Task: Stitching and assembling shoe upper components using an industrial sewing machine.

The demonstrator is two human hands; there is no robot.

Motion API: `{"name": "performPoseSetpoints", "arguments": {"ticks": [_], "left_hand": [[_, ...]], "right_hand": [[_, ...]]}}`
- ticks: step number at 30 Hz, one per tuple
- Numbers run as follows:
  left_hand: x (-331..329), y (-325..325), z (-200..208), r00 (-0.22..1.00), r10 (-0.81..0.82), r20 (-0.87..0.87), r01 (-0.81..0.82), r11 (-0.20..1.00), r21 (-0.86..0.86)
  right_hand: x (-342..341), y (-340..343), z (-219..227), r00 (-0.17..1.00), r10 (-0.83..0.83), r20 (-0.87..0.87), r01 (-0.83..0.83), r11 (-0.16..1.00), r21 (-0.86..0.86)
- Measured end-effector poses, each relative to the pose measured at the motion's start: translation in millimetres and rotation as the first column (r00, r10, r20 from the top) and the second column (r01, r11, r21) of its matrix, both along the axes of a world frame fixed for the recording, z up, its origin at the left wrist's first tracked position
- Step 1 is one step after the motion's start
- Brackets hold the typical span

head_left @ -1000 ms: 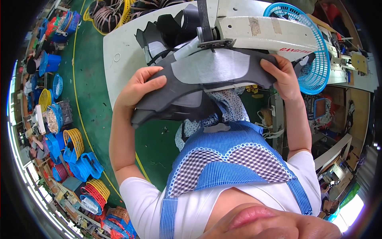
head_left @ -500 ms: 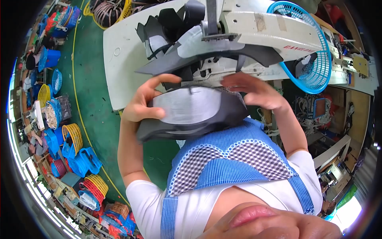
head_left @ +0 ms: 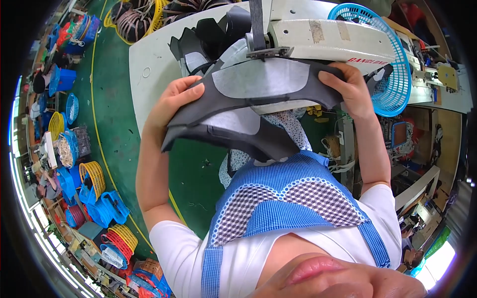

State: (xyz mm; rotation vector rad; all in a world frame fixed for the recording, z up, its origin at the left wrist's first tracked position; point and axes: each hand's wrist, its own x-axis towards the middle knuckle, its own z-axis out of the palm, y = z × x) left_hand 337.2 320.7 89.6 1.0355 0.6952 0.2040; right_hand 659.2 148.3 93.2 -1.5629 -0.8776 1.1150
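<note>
A black shoe upper piece with a silver-grey patch is stretched out in front of the sewing machine, its far edge just beneath the machine's head. My left hand is closed on its left end, thumb on top. At the opposite end my right hand pinches it with the thumb over the black edge. A second black and grey upper piece hangs below, toward my apron. Whether the two pieces are joined at the left cannot be made out. The machine's needle is hidden.
More black and grey pieces are heaped on the white table behind my left hand. A blue basket stands beyond the machine on the right. Yellow baskets with dark parts sit at the far left. Several baskets line the floor leftward.
Both hands have moved up and outward to the ends of a piece by the machine. The piece formerly between them near my chest now hangs lower, tilted down to the right.
</note>
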Motion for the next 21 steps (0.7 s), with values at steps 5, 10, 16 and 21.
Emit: {"name": "performPoseSetpoints", "arguments": {"ticks": [5,10,16,21], "left_hand": [[6.7,-0.3,-37.5,0.989,0.091,0.114,-0.069,0.981,-0.182],[-18.4,-25.1,-31.8,0.931,0.364,0.028,-0.364,0.931,-0.023],[-26.3,-57.6,-15.9,0.974,-0.096,0.205,0.096,0.995,0.011],[-22.7,-51.6,16.9,0.931,-0.331,0.156,0.304,0.937,0.174]], "right_hand": [[-2.2,13.3,-42.6,0.937,-0.091,-0.337,0.084,0.996,-0.036],[-3.1,5.9,-34.5,0.821,-0.097,-0.562,0.119,0.993,0.001],[-43.3,-22.8,-23.8,0.838,0.513,-0.188,-0.503,0.858,0.102],[-38.1,-27.6,11.9,0.943,0.332,-0.036,-0.331,0.943,0.03]]}}
